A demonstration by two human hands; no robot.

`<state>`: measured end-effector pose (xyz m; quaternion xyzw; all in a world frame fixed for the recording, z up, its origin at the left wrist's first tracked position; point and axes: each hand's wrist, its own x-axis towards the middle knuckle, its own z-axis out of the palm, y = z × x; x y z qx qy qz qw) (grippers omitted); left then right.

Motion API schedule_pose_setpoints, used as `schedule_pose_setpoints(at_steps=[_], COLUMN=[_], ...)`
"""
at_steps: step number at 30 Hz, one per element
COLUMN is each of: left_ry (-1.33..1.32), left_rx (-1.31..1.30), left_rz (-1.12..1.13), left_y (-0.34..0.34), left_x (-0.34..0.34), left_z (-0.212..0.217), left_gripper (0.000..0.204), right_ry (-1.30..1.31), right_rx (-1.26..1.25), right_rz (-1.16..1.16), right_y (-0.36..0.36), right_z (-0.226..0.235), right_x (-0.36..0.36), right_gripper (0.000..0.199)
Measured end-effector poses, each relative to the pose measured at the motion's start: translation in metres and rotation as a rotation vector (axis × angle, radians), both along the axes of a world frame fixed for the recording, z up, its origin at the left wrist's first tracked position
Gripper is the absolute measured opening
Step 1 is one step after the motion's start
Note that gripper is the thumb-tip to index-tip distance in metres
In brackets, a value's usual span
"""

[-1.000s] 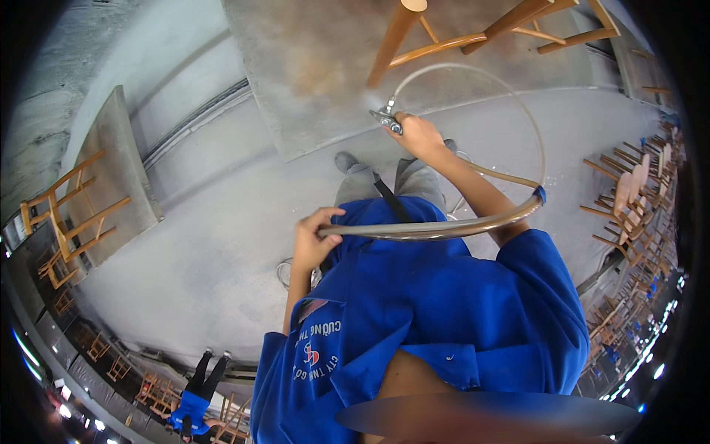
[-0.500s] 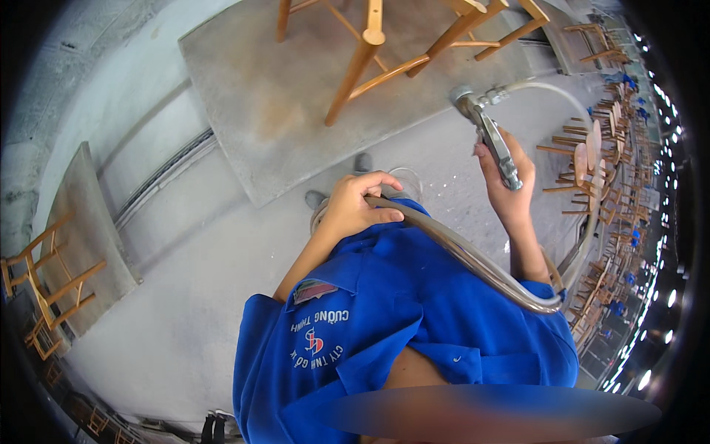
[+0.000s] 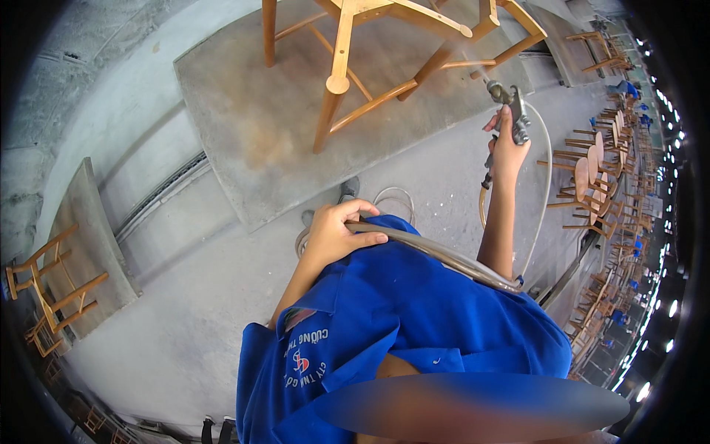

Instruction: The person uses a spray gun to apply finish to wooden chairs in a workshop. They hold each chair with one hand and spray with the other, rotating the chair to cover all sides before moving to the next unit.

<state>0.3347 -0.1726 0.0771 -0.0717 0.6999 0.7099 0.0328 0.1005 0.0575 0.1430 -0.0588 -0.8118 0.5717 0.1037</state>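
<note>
My right hand (image 3: 506, 152) is closed round the grip of a metal spray gun (image 3: 510, 103), its nozzle toward the wooden chair frame (image 3: 370, 100). A pale mist shows between nozzle and frame. A thin hose loops from the gun, and another tube runs down below the hand. My left hand (image 3: 336, 233) curls round a bundle of clear and brownish hoses (image 3: 444, 255) in front of my blue shirt, thumb along the near side. The chair frame, of glossy honey-coloured wood, stands on a large grey board (image 3: 244, 148), its top cut off by the picture's edge.
At the left, another wooden frame (image 3: 55, 285) stands by a tilted grey board (image 3: 96, 244). Rows of chairs (image 3: 592, 174) and people in blue fill the right side. Coiled hose (image 3: 396, 203) lies on the floor near my feet.
My right hand has raised the spray gun and turned it toward the frame; mist now shows at its nozzle. My left hand keeps the hoses. The view has shifted slightly.
</note>
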Motion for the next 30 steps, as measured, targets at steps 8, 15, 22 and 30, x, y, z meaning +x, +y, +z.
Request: schedule_pose_setpoints(at_steps=[8, 15, 22, 30], left_ry=[-0.042, -0.200, -0.275, -0.240], left_rx=[-0.063, -0.193, -0.197, -0.207], left_rz=[0.035, 0.221, 0.382, 0.229], left_y=[-0.003, -0.017, -0.018, 0.003], left_x=[-0.014, -0.009, -0.003, -0.033], left_z=[-0.001, -0.004, -0.008, -0.008], left_gripper=[0.044, 0.043, 0.045, 0.049], right_ry=[-0.366, -0.419, -0.238, -0.296], right_rx=[-0.010, -0.346, -0.320, -0.080], right_rz=[0.386, 0.439, 0.214, 0.480], right_y=[-0.049, -0.122, -0.128, -0.096], right_z=[-0.080, -0.137, -0.171, -0.160], right_x=[0.008, -0.055, -0.117, -0.086], right_gripper=[0.032, 0.030, 0.028, 0.032])
